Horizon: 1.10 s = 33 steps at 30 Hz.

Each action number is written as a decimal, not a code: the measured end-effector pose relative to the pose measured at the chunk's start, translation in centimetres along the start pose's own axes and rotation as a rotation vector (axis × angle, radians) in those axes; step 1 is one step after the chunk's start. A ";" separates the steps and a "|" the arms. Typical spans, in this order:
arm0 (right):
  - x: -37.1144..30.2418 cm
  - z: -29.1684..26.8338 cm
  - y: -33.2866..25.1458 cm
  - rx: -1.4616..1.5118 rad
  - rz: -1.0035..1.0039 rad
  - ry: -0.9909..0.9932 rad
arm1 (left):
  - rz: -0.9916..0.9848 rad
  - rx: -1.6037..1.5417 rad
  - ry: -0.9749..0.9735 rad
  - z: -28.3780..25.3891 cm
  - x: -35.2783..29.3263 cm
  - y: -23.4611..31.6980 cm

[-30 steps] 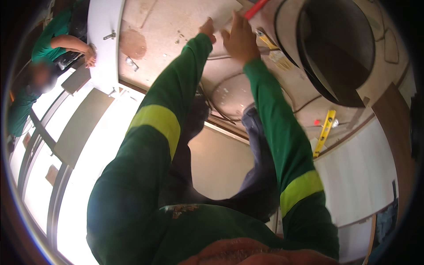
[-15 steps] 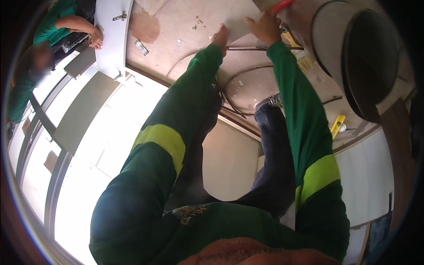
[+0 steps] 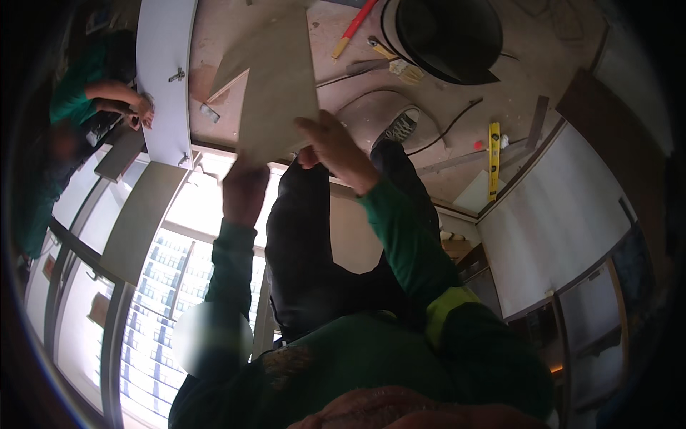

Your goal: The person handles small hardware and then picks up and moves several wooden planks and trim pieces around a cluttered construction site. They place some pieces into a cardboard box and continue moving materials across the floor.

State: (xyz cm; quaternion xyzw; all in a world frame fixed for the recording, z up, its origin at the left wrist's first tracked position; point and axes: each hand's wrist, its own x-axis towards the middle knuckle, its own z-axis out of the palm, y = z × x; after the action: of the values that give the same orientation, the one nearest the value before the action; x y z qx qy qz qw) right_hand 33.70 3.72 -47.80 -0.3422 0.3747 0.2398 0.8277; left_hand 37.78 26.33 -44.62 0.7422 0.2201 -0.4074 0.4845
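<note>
A flat, pale grey-beige board (image 3: 280, 86) is held up in front of me, tilted, slightly left of centre. My left hand (image 3: 244, 191) is closed at its lower left corner, somewhat blurred. My right hand (image 3: 337, 149) is closed at its lower right edge, thumb and fingers bent round the rim. The board hides part of the floor behind it. My dark-trousered legs are spread below, with one grey laced shoe (image 3: 401, 125) showing on the floor.
At left, another person's hands (image 3: 143, 111) touch a white door panel (image 3: 166, 71) with metal hinges. A big dark round tub (image 3: 450, 36) stands ahead. On the dusty floor lie a red-handled tool (image 3: 355, 27), a yellow spirit level (image 3: 494, 161) and a thin dark strip (image 3: 457, 120).
Both hands have come back toward me and leftward, bringing the board up off the floor area ahead. My view has turned, so the tub and the spirit level appear further left.
</note>
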 end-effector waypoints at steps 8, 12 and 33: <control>-1.1 7.7 0.6 0.119 0.120 -0.149 | 0.149 -0.710 0.061 -1.5 2.2 7.2; -0.4 -1.3 5.6 -0.001 0.208 -0.030 | 0.177 -0.721 0.230 -1.4 4.5 6.2; 29.4 -27.8 21.5 0.329 0.276 0.834 | 0.377 0.513 0.619 -3.8 0.7 2.0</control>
State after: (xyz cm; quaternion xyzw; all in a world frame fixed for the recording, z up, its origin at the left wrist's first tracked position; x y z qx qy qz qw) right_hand 24.75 1.07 -92.70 -0.2205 0.7503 0.1269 0.6101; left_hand 41.11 28.86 -43.35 0.9526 0.1073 -0.1120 0.2618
